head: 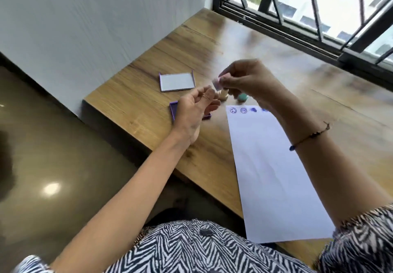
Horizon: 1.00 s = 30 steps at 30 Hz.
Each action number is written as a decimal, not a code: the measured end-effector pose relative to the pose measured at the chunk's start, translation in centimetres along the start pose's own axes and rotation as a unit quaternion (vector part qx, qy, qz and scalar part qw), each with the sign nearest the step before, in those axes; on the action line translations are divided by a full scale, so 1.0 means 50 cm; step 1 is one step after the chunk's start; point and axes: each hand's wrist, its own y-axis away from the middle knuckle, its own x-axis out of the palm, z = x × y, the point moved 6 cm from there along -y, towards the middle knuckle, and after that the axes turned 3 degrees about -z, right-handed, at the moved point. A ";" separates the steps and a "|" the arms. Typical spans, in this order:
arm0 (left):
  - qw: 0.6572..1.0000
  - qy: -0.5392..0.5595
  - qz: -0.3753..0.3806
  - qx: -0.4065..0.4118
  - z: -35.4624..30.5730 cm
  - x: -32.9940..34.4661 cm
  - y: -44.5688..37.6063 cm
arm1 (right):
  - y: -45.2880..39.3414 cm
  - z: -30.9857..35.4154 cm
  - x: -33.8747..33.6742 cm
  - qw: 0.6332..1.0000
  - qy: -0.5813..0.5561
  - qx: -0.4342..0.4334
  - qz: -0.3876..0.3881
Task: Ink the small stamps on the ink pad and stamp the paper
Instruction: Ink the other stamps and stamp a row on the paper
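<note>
- You held your right hand [244,79] raised above the table [148,64], its fingertips pinched on a small pale stamp [217,83]; the blur kept me from telling which face pointed down.
- Your left hand [194,111] hovered just left of it, fingers loosely curled and a little spread, gripping nothing that I could see.
- That hand covered most of the ink pad [174,111], whose purple rim showed at the left and below your palm, near the left edge of the table.
- The lid [177,81] lay open farther back, apart from the pad.
- Two more stamps stood just past the far end of the paper: a wooden one [223,94] and a teal one [242,97], partly hidden behind your right hand.
- The paper [272,177] carried a row of marks along its far edge: two clear round prints [238,110] and at least two smudged blue blots [254,109] to their right.
- By my reckoning you were only a little way in: one short row begun, the rest of the sheet bare, and the pinched stamp probably not yet pressed down.
</note>
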 end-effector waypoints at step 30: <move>0.974 -0.072 -0.185 0.107 0.018 -0.181 -0.023 | -0.023 -0.019 0.223 0.876 0.424 -0.226 0.047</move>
